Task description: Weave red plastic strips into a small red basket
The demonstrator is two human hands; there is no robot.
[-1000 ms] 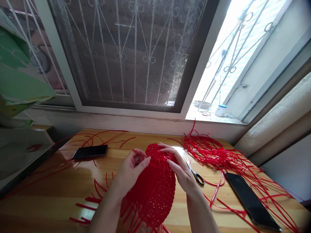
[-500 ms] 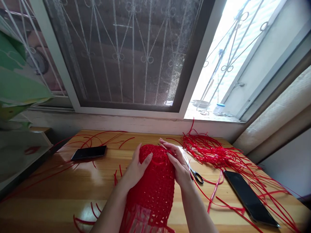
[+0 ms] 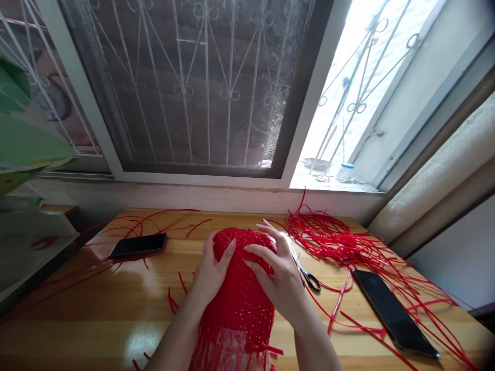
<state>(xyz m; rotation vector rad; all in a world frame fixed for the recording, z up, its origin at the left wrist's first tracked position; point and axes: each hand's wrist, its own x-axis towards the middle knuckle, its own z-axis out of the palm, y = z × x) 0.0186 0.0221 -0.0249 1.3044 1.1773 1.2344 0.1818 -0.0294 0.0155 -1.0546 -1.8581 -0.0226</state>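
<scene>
A red woven piece [image 3: 240,304] with small holes stands at the bottom centre, its rounded end toward the window and loose red strips at its near end. My left hand [image 3: 212,268] wraps round its left side, thumb on top. On the right, my right hand [image 3: 276,268] touches the upper surface; its thumb and index finger come close together over the weave, while the other fingers stretch out past it. Whether a strip lies between that thumb and finger is too small to tell. Clear tape-like material [image 3: 232,340] shows on the near part.
Black-handled scissors [image 3: 309,278] lie right of my right hand. A heap of red strips [image 3: 332,237] spreads over the wooden table [image 3: 96,299] at the right, beside a large black phone [image 3: 394,312]. Another phone [image 3: 138,245] lies at the left. A window [image 3: 201,179] rises behind.
My right hand has moved left and nearer, from the right edge of the woven piece onto its upper surface. My left hand has shifted slightly left with the piece. The view has shifted a little.
</scene>
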